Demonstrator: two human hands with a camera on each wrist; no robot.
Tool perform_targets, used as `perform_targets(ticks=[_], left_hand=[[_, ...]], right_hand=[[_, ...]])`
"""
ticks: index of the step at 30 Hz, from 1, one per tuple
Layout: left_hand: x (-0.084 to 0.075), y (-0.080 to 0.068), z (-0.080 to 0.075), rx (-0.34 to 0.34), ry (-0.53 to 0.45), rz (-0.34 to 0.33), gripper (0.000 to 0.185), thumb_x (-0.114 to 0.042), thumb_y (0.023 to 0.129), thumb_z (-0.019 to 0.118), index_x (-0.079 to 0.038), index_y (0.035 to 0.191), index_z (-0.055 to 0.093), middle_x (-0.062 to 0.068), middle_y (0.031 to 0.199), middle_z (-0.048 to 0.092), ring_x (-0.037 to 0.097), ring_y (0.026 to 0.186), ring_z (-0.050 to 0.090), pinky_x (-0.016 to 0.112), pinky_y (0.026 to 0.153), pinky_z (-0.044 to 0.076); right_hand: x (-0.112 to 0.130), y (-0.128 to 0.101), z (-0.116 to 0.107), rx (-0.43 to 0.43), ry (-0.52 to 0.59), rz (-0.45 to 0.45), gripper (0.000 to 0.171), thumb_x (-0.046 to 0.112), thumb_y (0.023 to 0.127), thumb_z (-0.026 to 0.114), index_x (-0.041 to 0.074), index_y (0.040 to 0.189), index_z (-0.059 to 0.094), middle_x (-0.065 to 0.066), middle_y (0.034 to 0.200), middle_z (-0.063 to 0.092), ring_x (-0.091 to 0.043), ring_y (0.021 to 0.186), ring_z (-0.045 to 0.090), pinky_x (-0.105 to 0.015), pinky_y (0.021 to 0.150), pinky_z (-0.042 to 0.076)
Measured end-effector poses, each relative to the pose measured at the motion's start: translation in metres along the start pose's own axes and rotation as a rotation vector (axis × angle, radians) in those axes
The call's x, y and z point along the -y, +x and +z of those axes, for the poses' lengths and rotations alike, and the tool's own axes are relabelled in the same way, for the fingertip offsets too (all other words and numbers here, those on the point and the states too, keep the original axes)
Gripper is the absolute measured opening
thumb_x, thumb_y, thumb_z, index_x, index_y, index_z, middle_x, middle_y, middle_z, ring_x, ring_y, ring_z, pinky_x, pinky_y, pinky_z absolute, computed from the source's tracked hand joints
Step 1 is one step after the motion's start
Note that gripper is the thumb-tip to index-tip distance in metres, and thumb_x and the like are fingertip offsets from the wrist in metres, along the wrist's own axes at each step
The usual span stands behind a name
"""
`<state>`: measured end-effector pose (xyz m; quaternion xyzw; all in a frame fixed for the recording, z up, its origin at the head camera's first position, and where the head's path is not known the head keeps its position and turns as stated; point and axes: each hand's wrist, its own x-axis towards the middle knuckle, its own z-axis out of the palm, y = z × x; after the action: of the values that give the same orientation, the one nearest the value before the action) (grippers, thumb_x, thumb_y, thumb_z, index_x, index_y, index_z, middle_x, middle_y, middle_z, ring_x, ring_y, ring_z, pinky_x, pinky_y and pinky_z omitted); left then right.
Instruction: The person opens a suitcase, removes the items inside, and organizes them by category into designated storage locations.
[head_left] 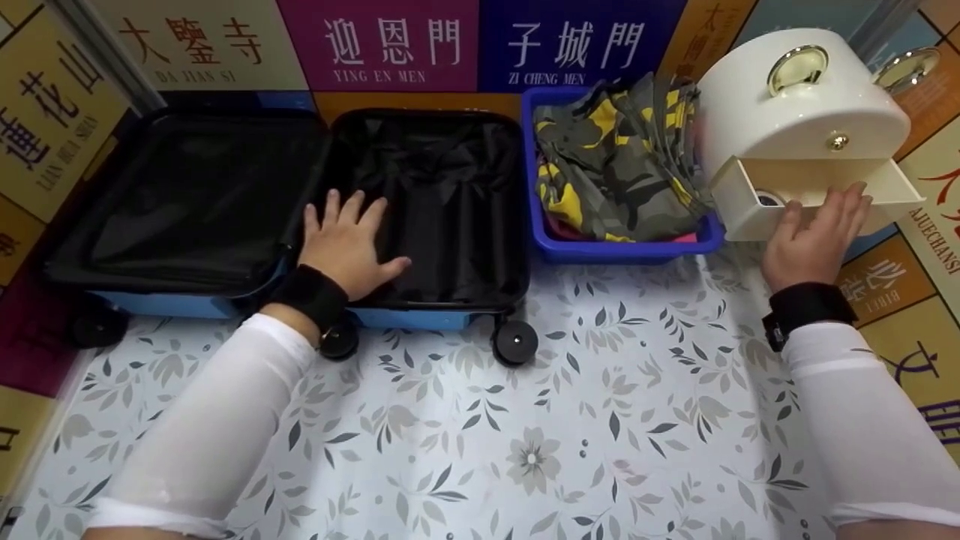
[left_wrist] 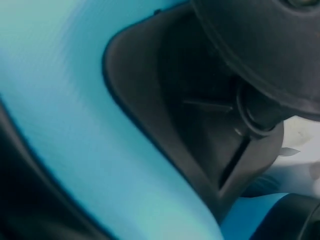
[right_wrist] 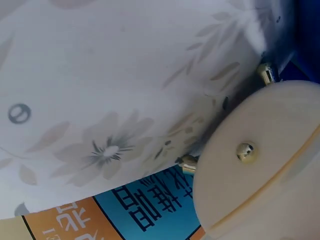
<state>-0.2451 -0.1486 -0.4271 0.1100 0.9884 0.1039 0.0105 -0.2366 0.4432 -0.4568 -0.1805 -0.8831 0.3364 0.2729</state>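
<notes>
Left hand (head_left: 346, 244) lies flat in the open suitcase (head_left: 442, 202) — right hand's (head_left: 814, 240) grip holds the cream box's drawer (head_left: 817, 187) at the surface's far right corner.

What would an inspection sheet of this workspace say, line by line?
Surface: floral cloth covers the table.
Job's things: open suitcase, black lining bare; cream box with its drawer pulled out.
Clutter: blue bin holding camouflage clothes.
Hands: left hand flat on the suitcase lining; right hand at the drawer's front.
Cables: nothing seen.
Surroundings: coloured panels with Chinese place names.
</notes>
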Motion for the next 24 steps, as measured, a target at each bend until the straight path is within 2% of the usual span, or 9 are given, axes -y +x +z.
perform_targets(ticks=[5, 11, 17, 21, 24], left_hand=[[0.0010, -0.0013, 0.0018, -0.001, -0.003, 0.001, 0.099, -0.065, 0.089, 0.073, -0.017, 0.166, 0.034, 0.021, 0.172, 0.027, 0.052, 0.161, 0.010, 0.075, 0.126, 0.006], [0.0019, -0.0014, 0.0045, -0.003, 0.003, 0.000, 0.099, -0.066, 0.088, 0.073, -0.016, 0.165, 0.036, 0.022, 0.171, 0.029, 0.053, 0.160, 0.012, 0.075, 0.125, 0.007], [0.0028, -0.0027, 0.0056, 0.019, 0.002, -0.006, 0.099, -0.066, 0.089, 0.071, -0.017, 0.166, 0.034, 0.022, 0.172, 0.027, 0.053, 0.161, 0.009, 0.075, 0.125, 0.005], [0.0023, -0.0046, 0.0063, 0.031, -0.005, -0.008, 0.098, -0.066, 0.090, 0.071, -0.016, 0.166, 0.034, 0.022, 0.172, 0.026, 0.053, 0.161, 0.008, 0.075, 0.125, 0.004], [0.0017, -0.0050, 0.0067, 0.030, -0.008, -0.009, 0.098, -0.065, 0.090, 0.071, -0.016, 0.166, 0.034, 0.022, 0.172, 0.026, 0.052, 0.161, 0.008, 0.075, 0.126, 0.005]], right_hand=[[-0.0046, -0.0034, 0.0008, 0.020, -0.023, -0.015, 0.068, 0.035, 0.109, 0.040, 0.000, 0.165, 0.024, -0.013, 0.178, -0.004, -0.024, 0.165, -0.011, -0.027, 0.129, -0.010], [-0.0066, -0.0051, 0.0014, 0.048, -0.042, -0.009, 0.075, 0.043, 0.110, 0.038, 0.004, 0.169, 0.011, -0.013, 0.178, -0.008, -0.028, 0.165, -0.013, -0.031, 0.130, -0.009], [-0.0055, -0.0071, 0.0011, 0.069, -0.044, 0.008, 0.076, 0.042, 0.111, 0.035, 0.005, 0.169, 0.003, -0.011, 0.178, -0.012, -0.029, 0.164, -0.009, -0.036, 0.132, -0.003], [-0.0048, -0.0081, 0.0000, 0.093, -0.043, 0.037, 0.077, 0.039, 0.110, 0.036, 0.007, 0.170, -0.002, -0.009, 0.177, -0.016, -0.032, 0.164, -0.008, -0.041, 0.133, -0.001], [-0.0029, -0.0074, -0.0020, 0.128, -0.045, 0.078, 0.081, 0.038, 0.109, 0.038, 0.010, 0.169, -0.009, -0.005, 0.176, -0.022, -0.031, 0.164, -0.011, -0.039, 0.133, -0.001]])
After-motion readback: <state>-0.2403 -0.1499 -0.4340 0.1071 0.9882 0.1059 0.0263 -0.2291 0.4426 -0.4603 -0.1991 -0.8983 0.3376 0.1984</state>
